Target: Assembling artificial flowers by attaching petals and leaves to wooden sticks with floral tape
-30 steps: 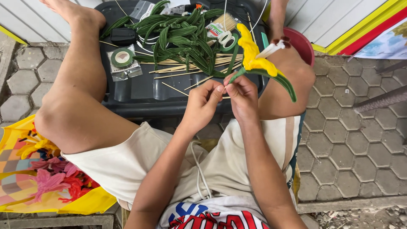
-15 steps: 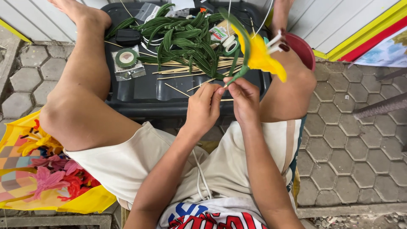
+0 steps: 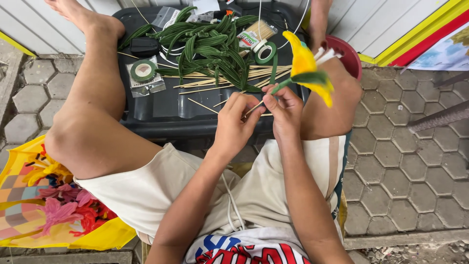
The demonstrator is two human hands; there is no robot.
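Both hands meet over the near edge of the black lid (image 3: 161, 110). The left hand (image 3: 233, 124) and right hand (image 3: 283, 110) each pinch the thin stick of a yellow flower (image 3: 305, 68) — its long axis slants up and away to the right, bloom end farthest, above the right knee. Green leaves (image 3: 210, 44) lie piled behind.

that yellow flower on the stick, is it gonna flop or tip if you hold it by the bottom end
Probably top-heavy: the yellow flower sits at the far tip of a thin stick, so it may swing. The stick looks straight between the left hand and right hand, so likely stiff. The fuzzy petals look light and bendable.
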